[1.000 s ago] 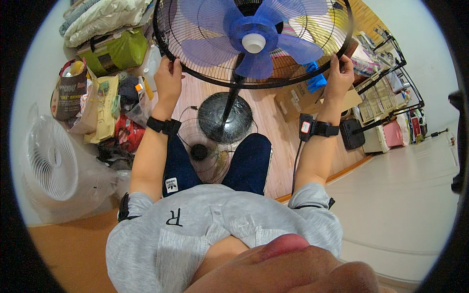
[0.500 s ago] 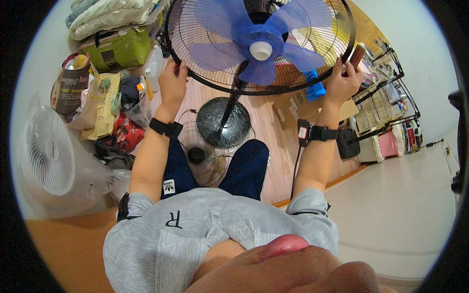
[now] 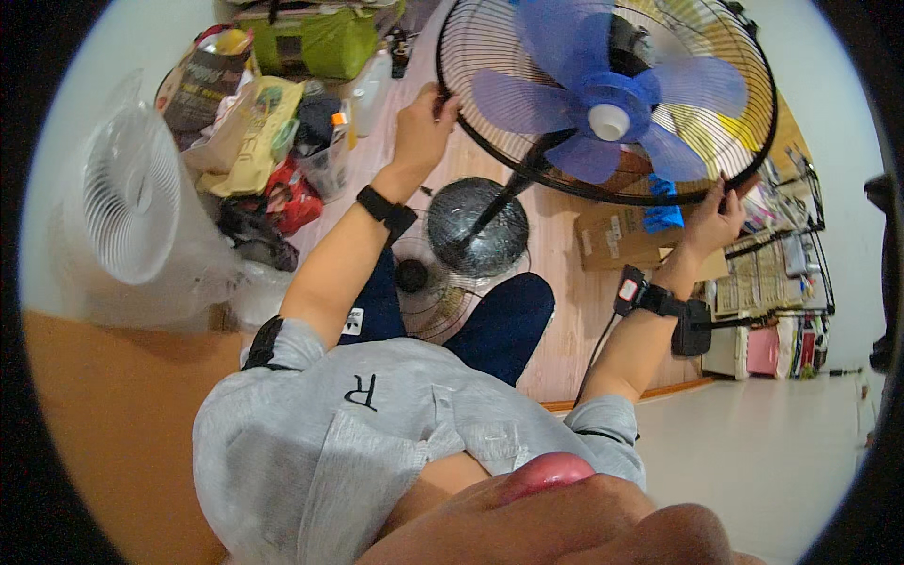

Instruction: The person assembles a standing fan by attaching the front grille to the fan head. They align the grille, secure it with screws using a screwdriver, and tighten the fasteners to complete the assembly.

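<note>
A pedestal fan stands before me, with translucent blue blades [image 3: 589, 155] and a white knob [image 3: 608, 122] at their middle. Behind the blades is its round black wire grille [image 3: 476, 137]; no guard covers their front. My left hand [image 3: 421, 137] pinches the grille's left rim. At its lower right rim, my right hand [image 3: 711, 226] has its fingers closed on the edge. A dark pole [image 3: 513, 193] runs down to the round, shiny black base [image 3: 477, 229]. On the floor between my legs lies a separate wire grille with a black centre disc [image 3: 411, 275], partly hidden by my legs.
At left are a plastic-wrapped white fan [image 3: 132, 198], bags [image 3: 292, 193] and a green storage case [image 3: 320, 42]. An open cardboard box [image 3: 612, 235] with something blue in it sits right of the base. A black-framed rack [image 3: 763, 282] stands farther right.
The whole view has shifted, so the surroundings sit farther right. The fan head and both hands have shifted right more than the base, and the pole looks more slanted. Both hands remain on the rim.
</note>
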{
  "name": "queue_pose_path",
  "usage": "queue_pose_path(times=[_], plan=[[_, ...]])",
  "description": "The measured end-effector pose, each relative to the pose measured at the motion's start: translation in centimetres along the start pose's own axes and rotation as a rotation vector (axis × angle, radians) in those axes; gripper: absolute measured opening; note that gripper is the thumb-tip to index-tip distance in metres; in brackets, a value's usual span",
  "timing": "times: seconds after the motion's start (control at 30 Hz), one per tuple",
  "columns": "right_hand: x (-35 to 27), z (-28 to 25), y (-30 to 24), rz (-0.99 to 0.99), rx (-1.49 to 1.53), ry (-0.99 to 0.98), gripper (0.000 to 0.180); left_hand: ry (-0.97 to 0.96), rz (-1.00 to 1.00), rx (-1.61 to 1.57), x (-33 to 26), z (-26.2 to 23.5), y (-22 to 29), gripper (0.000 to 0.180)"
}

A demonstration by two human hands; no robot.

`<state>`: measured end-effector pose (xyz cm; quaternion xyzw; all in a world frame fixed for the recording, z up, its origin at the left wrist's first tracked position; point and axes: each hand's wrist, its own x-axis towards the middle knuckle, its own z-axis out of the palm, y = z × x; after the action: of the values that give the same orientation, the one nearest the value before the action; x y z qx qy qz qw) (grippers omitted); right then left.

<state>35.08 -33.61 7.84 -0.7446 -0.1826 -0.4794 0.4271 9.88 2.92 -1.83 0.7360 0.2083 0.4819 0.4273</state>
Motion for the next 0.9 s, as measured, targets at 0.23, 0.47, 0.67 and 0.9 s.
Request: queue_pose_path(times=[0.23,0.47,0.67,0.9], plan=[[-0.1,-0.5,-1.2,-0.036,0.045,0.000,0.037,0.174,0.348,-0.025,3.5,-1.4,4.5,0.038],[-0.4,-0.6,-1.4,-0.036,0.038,0.036,0.040,0.191,0.859,0.067,10.9,-3.6,14.7,0.041],[-0.3,-0.8,-2.1,-0.026,0.013,0.030,0.037,-0.041,0.947,0.030,12.8,-0.6,24.4,0.025],[-0.4,-1.4,-3.0,-0.032,-0.001,0.034,0.035,0.130,1.100,0.073,12.5,1.2,26.4,0.014]])
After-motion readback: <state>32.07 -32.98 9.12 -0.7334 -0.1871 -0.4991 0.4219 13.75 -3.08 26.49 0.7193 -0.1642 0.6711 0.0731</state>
